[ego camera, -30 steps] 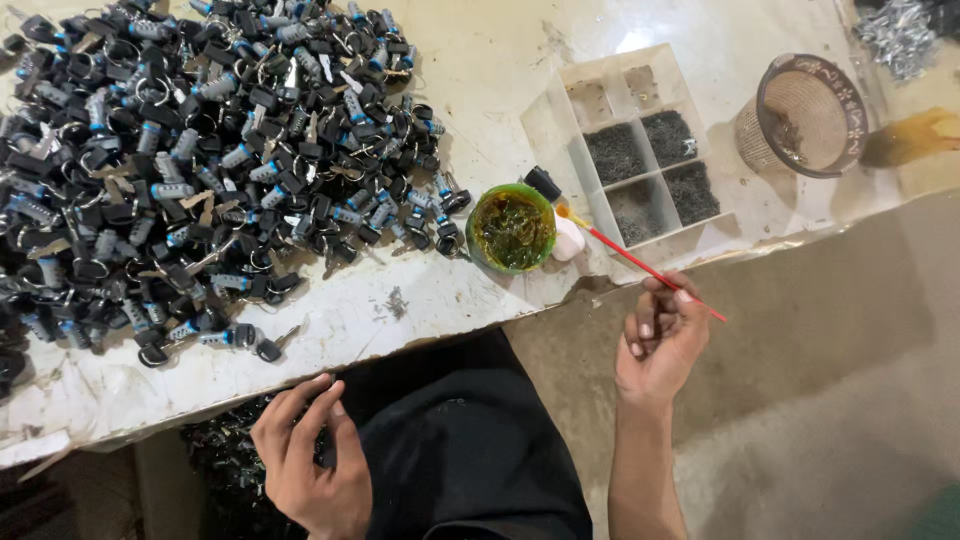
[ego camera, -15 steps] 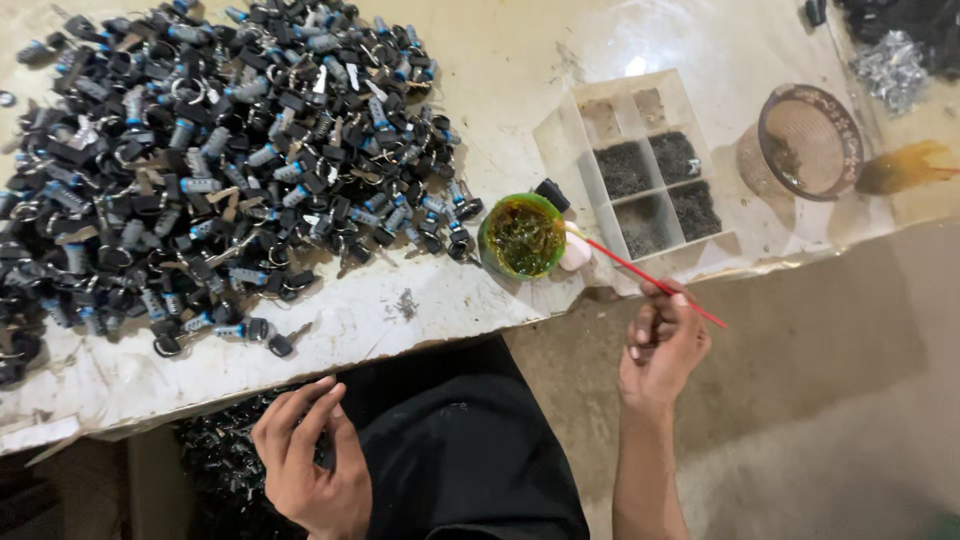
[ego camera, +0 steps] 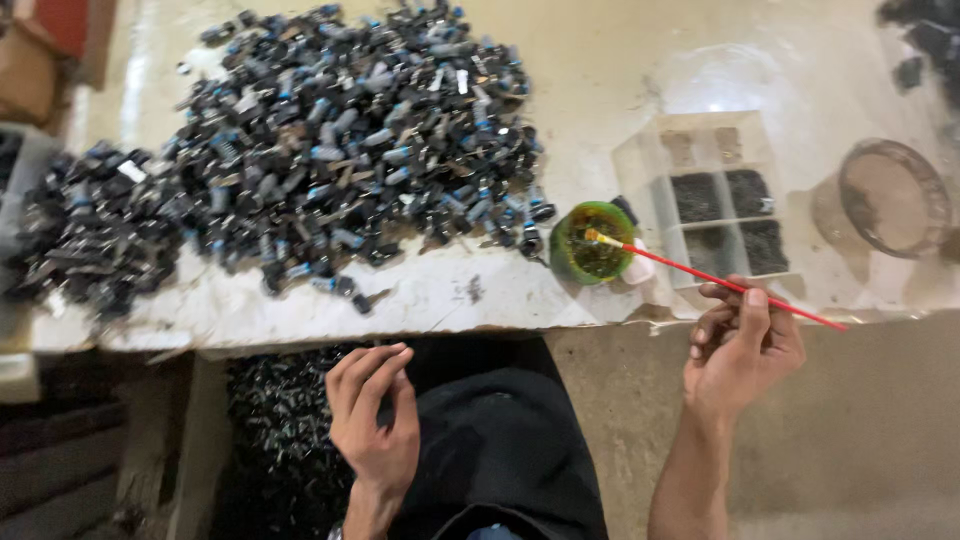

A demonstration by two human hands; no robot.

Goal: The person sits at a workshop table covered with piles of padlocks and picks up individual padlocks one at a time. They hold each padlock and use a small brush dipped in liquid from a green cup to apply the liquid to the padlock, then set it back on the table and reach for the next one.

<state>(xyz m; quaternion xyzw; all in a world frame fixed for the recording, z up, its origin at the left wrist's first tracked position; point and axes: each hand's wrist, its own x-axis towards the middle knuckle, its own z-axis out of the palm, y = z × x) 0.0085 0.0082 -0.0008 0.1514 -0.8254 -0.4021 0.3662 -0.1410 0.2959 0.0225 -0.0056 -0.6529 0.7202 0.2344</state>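
Head view
Surface: pale, stained table (ego camera: pixel 620 60), front edge chipped; bare floor below.
Heap: small black and blue parts (ego camera: pixel 330 150), matte, spread across the left half.
Tray: clear, divided box (ego camera: pixel 650 170) beside green cup (ego camera: pixel 592 245).
Right hand (ego camera: pixel 742 345): fingers pinched on thin red brush (ego camera: pixel 720 283), tip in cup.
Left hand (ego camera: pixel 375 415): fingers curled together over lap; contents unclear.
Room: open tabletop behind cup.

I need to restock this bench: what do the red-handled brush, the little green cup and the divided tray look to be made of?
The brush in the right hand: a thin, glossy red stick, painted wood or plastic, with a pale bristle tip. The green cup: likely plastic, from its translucent, shiny green wall. The divided tray: clear plastic, since the tabletop shows through its walls.
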